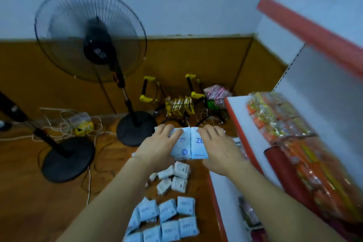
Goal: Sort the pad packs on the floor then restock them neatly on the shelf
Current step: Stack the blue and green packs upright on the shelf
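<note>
Pad packs (167, 220) are lying in rows on the wooden floor (39, 202) below your forearms. Above them, your left hand (157, 148) and right hand (220, 149) are each grasping one end of a held stack of packs (189, 143), fingers curled over its top, just beside the red-edged shelf (235, 124). Farther off, a standing fan (94, 45) is facing the wall.

Left hand (157, 147) and right hand (220, 149) holding pad packs (189, 146), shelf (253, 133) alongside
</note>
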Motion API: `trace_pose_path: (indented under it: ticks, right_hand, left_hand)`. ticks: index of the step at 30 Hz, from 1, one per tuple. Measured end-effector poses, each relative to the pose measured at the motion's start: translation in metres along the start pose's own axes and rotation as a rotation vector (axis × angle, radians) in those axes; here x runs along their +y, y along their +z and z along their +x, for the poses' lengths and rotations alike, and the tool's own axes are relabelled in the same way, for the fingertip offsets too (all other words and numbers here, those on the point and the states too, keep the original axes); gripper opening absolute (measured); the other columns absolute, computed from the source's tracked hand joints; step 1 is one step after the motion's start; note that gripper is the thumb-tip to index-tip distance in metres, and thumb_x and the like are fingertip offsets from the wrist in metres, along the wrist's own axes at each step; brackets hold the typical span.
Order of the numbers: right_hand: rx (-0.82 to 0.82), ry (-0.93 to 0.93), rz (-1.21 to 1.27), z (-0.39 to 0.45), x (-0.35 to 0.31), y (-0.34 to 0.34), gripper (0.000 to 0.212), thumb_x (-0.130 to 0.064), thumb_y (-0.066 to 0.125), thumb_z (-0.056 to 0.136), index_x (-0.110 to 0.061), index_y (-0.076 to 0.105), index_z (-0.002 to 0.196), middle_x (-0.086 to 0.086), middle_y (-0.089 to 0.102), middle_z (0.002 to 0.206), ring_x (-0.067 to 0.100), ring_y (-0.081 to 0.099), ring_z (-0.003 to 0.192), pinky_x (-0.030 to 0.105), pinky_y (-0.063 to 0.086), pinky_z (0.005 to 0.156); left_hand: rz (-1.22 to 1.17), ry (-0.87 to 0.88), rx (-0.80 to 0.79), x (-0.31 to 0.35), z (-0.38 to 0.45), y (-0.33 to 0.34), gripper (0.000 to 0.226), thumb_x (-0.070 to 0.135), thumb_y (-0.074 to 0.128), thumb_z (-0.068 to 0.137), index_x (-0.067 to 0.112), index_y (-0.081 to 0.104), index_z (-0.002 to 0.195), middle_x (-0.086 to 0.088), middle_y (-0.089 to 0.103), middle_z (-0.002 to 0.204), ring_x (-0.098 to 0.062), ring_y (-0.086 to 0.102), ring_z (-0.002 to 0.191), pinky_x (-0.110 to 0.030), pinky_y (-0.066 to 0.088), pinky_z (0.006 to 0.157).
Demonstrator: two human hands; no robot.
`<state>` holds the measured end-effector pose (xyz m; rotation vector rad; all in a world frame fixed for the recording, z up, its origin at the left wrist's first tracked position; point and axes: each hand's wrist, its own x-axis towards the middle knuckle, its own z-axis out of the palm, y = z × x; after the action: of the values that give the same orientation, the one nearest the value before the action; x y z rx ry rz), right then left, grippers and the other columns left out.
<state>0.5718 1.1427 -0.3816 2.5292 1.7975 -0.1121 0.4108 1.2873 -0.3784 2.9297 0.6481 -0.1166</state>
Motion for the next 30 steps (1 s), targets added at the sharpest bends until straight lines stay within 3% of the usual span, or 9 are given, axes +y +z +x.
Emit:
trace_pose_path:
  ticks: [7, 13, 23, 27, 30]
  right_hand:
    - [0.189, 0.139, -0.105, -0.07, 0.019, -0.147, 0.082, -0.037, 0.071, 0.078, -0.022, 0.025, 0.145, 0.002, 0.034, 0.141, 0.026, 0.033, 0.132, 0.042, 0.053, 0.088]
    - [0.302, 0.39, -0.225, -0.168, 0.016, -0.223, 0.082, -0.042, 0.07, 0.079, -0.021, 0.027, 0.145, 0.003, 0.034, 0.142, 0.027, 0.037, 0.13, 0.046, 0.054, 0.085]
    - [0.343, 0.868, -0.383, -0.414, -0.016, -0.273, 0.086, -0.042, 0.07, 0.078, -0.018, 0.027, 0.148, 0.007, 0.033, 0.148, 0.031, 0.036, 0.132, 0.046, 0.052, 0.082]
    - [0.34, 1.076, -0.428, -0.532, -0.045, -0.281, 0.085, -0.041, 0.07, 0.079, -0.019, 0.027, 0.149, 0.006, 0.032, 0.15, 0.03, 0.034, 0.134, 0.044, 0.051, 0.084]
    - [0.323, 1.208, -0.467, -0.624, -0.076, -0.286, 0.085, -0.036, 0.069, 0.078, -0.019, 0.027, 0.15, 0.006, 0.032, 0.15, 0.03, 0.034, 0.134, 0.043, 0.05, 0.084]
  left_hand:
    - [0.069, 0.155, 0.15, 0.063, -0.008, -0.139, 0.085, 0.039, 0.068, 0.085, 0.033, 0.013, 0.15, -0.003, 0.02, 0.154, -0.028, 0.016, 0.143, -0.045, 0.053, 0.095]
    - [0.096, 0.426, 0.271, 0.128, -0.026, -0.215, 0.086, 0.043, 0.067, 0.086, 0.035, 0.012, 0.15, 0.001, 0.021, 0.154, -0.025, 0.015, 0.143, -0.044, 0.055, 0.093]
    - [0.037, 0.979, 0.439, 0.305, -0.117, -0.253, 0.086, 0.047, 0.065, 0.085, 0.026, 0.018, 0.154, -0.001, 0.026, 0.151, -0.024, 0.018, 0.14, -0.043, 0.054, 0.089]
    - [0.023, 1.183, 0.477, 0.398, -0.179, -0.254, 0.087, 0.046, 0.066, 0.081, 0.027, 0.019, 0.152, -0.001, 0.027, 0.149, -0.025, 0.02, 0.138, -0.045, 0.057, 0.08]
    - [-0.002, 1.309, 0.483, 0.465, -0.241, -0.252, 0.089, 0.046, 0.066, 0.081, 0.028, 0.016, 0.152, 0.0, 0.022, 0.151, -0.024, 0.017, 0.139, -0.043, 0.055, 0.085]
